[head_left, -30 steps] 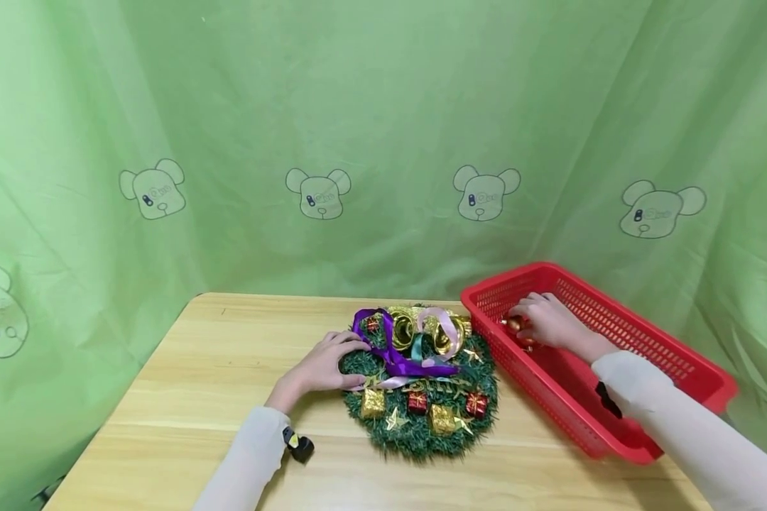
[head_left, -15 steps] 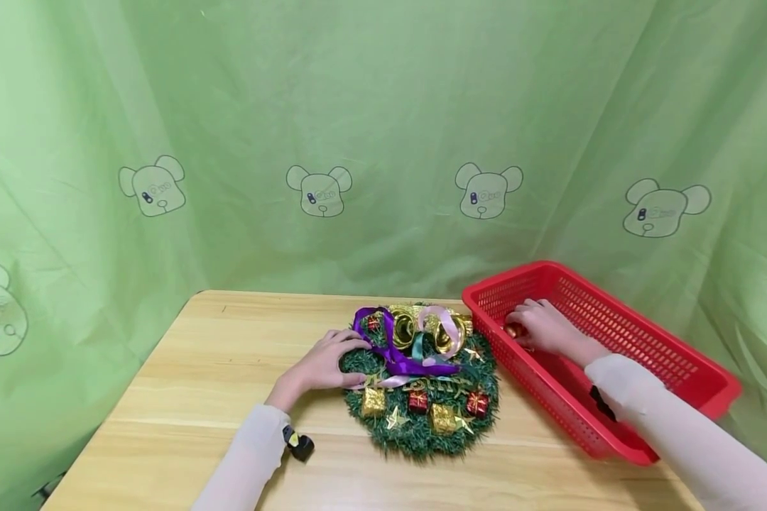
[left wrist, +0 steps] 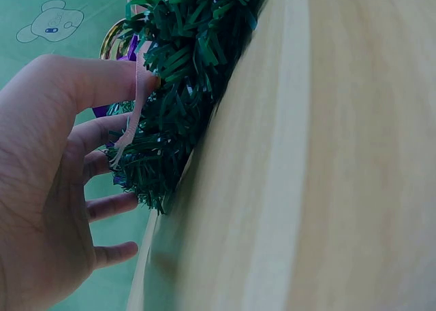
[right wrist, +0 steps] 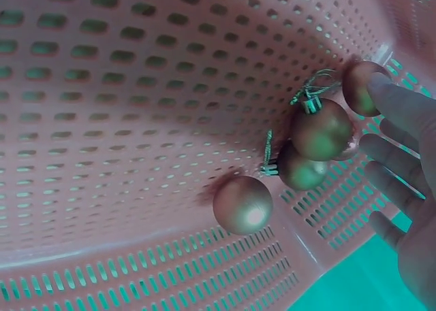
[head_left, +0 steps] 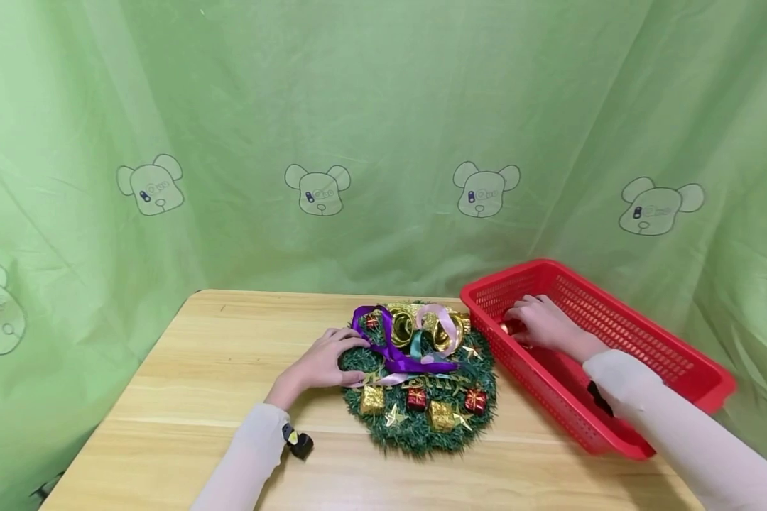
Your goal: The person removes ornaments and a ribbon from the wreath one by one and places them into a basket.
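A round green Christmas wreath [head_left: 415,445] lies on the table, trimmed with gold bells [head_left: 446,332], small gift boxes, stars and a purple ribbon [head_left: 415,365]. My left hand [head_left: 319,363] rests at its left edge. Up close in the left wrist view, the thumb touches the tinsel beside a pale pink ribbon [left wrist: 138,100], and the other fingers spread loosely. My right hand [head_left: 545,326] reaches into the red basket [head_left: 684,348]. There it pinches a copper-coloured bauble [right wrist: 361,88], thumb across its front; the far side of the grip is hidden.
Several more baubles [right wrist: 243,205] lie in the basket near the right hand, some with silver caps and string loops. The basket stands at an angle right of the wreath. Behind the wooden table [head_left: 185,369] hangs a green curtain [head_left: 383,92] with bear-head prints.
My right hand shifts slightly among the baubles inside the basket, its fingers lower around one of them. The left hand and the wreath stay in place.
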`<state>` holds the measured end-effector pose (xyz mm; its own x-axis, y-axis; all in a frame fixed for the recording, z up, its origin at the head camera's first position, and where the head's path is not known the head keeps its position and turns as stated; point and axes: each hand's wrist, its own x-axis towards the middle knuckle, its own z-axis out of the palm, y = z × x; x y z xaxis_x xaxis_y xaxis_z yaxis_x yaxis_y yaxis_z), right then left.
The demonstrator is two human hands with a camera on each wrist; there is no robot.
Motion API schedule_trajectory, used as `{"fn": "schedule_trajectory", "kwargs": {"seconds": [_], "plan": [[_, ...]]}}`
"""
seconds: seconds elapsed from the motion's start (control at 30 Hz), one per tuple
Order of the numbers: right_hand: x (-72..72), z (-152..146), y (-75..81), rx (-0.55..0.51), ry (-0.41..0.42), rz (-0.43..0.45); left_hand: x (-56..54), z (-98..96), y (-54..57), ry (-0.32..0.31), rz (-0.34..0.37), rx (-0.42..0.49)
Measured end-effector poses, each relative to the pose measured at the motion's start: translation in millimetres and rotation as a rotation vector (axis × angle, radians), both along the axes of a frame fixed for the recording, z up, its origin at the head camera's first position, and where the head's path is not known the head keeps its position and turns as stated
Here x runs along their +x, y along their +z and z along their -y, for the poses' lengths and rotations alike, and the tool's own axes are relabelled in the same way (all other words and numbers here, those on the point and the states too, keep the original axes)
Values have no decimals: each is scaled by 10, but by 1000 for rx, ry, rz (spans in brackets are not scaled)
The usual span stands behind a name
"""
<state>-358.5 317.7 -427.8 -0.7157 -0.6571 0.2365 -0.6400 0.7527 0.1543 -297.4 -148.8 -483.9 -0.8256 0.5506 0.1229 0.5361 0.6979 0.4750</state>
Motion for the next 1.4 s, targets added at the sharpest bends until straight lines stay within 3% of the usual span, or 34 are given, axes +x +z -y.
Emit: {"fn": "schedule_trajectory", "kwargs": {"seconds": [0.27,0.5,0.8,1.4], "plan": [[59,78,145,0,-7,-6,6,2,5,-3,4,-3],[128,283,429,-41,-20,-20,24,4,30,3,5,6],[264,602,716,-113,94,-78,36,4,44,6,7,1],[426,1040,734,-96,181,-66,22,-4,21,9,8,10]]}}
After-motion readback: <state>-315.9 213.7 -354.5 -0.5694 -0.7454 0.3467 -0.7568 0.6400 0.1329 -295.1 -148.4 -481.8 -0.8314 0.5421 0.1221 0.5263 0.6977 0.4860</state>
